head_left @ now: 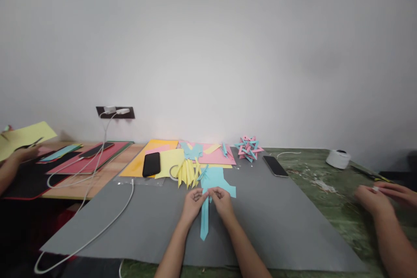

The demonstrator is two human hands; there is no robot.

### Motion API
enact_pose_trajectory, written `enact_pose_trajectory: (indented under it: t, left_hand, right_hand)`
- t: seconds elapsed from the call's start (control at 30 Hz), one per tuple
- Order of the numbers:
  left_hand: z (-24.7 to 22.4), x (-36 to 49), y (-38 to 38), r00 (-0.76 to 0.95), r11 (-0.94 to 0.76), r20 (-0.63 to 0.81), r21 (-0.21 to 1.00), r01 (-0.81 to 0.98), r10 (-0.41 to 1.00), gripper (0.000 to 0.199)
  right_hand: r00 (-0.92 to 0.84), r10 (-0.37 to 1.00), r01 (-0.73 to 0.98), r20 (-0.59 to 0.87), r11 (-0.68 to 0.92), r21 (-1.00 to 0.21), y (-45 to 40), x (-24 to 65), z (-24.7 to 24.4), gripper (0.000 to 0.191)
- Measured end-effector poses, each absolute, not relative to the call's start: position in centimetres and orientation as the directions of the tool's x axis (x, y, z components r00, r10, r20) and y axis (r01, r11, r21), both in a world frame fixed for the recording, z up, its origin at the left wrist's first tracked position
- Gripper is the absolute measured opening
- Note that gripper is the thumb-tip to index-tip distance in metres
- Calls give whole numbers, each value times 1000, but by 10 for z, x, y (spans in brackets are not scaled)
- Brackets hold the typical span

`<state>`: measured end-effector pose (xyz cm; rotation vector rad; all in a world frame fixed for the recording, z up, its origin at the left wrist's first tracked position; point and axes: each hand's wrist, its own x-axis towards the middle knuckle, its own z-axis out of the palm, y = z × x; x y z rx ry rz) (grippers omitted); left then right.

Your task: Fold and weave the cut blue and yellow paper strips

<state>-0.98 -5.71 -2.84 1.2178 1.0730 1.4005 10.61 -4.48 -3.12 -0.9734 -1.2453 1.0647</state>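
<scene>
A long folded strip of blue paper (204, 221) with a pointed lower end lies along the middle of the grey sheet (146, 221). My left hand (194, 202) pinches its upper part from the left. From the other side, my right hand (221, 201) pinches the same strip, fingertips almost meeting the left ones. Just beyond my hands lies flat blue paper (216, 177). Folded yellow paper pieces (185, 173) sit in a bunch to the left of it. The fingers hide the strip's upper end.
A pink and blue paper star ball (249, 148) stands at the back, near a phone (275, 166). Another phone (151, 164) rests on coloured paper at left. A white cable (107, 230) crosses the left edge. Co-workers' hands (374, 197) show at right, and one (28, 153) with scissors at left.
</scene>
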Motion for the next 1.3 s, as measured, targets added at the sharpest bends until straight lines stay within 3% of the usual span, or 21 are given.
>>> enact_pose_trajectory:
  t: [0.1, 0.33, 0.97, 1.3]
  left_hand:
    - [-31, -9, -57, -51, -141, 135, 983, -116, 989, 32]
    - [-30, -7, -57, -107, -170, 161, 983, -75, 981, 27]
    - [-15, -7, -62, -136, -183, 181, 983, 1, 974, 21]
    - [-14, -11, -63, -103, -174, 169, 984, -36, 980, 23]
  right_hand:
    - [70, 965, -72, 254, 259, -963, -46, 106, -28, 27]
    - [136, 904, 156, 406, 385, -910, -50, 105, -23, 14]
    - [59, 802, 315, 594, 550, -774, -58, 104, -16, 10]
    - [-18, 791, 458, 612, 551, -698, -59, 107, -17, 10]
